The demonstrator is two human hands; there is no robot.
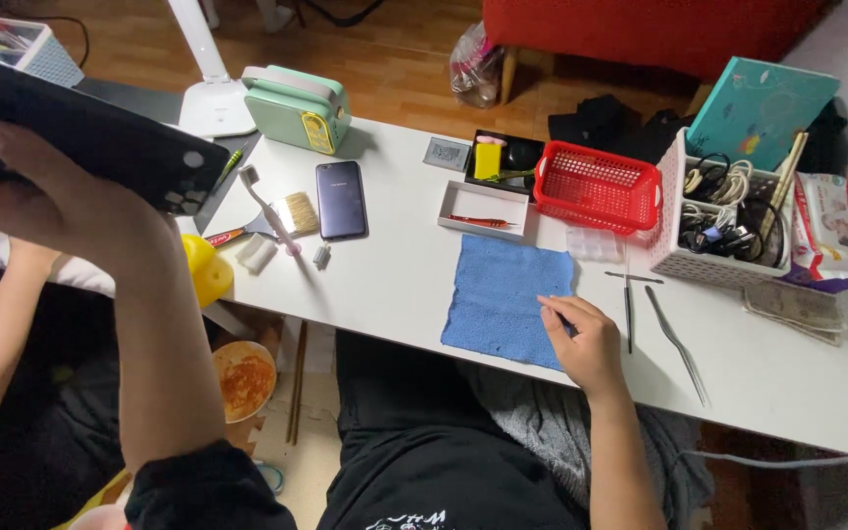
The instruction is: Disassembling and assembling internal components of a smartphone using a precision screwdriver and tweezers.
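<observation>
Light fell evenly and fairly bright on my white table [395, 285], seemingly from overhead, leaving only soft, short shadows beside the objects. Toward seven o'clock everything under the table sank into darkness. Focus was crisp at centre; edges bowed slightly, and no glare showed.

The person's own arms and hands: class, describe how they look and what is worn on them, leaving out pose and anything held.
Both forearms are bare, with no watch, bracelet or glove in sight. The left hand and the right hand show no rings that can be made out. A black sleeve is pushed up near the left elbow. The right arm runs out of the picture before any sleeve shows.
</observation>
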